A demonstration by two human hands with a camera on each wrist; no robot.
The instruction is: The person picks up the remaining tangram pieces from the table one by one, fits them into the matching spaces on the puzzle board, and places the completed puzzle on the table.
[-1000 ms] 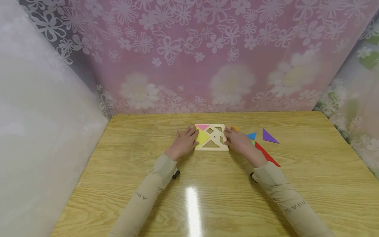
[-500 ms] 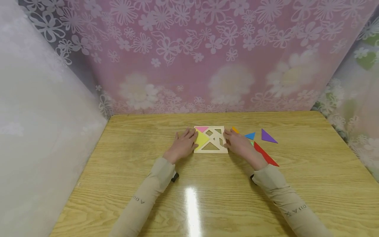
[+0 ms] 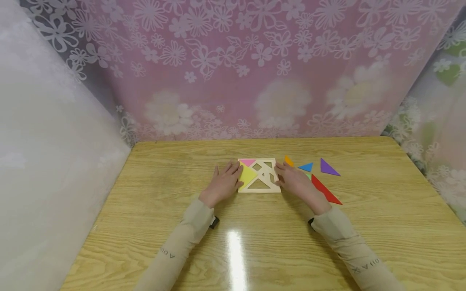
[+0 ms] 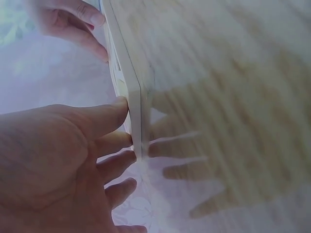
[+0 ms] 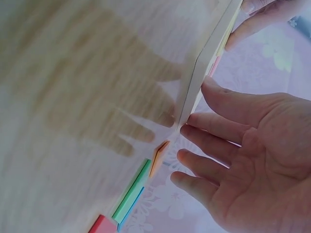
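Puzzle board [image 3: 259, 190] bears two triangles [image 3: 247, 174], with five loose pieces [image 3: 326, 191] alongside.

Left arm [image 3: 174, 251] and right arm [image 3: 358, 248], both pale-sleeved, reach forward and slant inward. Left hand [image 3: 223, 184] back up, about level with right hand [image 3: 297, 182] across a gap, the two pointing toward each other. Left thumb [image 4: 108, 117] on the side nearer the body, set apart from left fingers [image 4: 116, 164], nearly straight and fanned. Right hand mirrors it: right thumb [image 5: 238, 104] stretched out, index and middle fingers [image 5: 214, 142] close together, ring and little fingers [image 5: 204, 165] spaced off.
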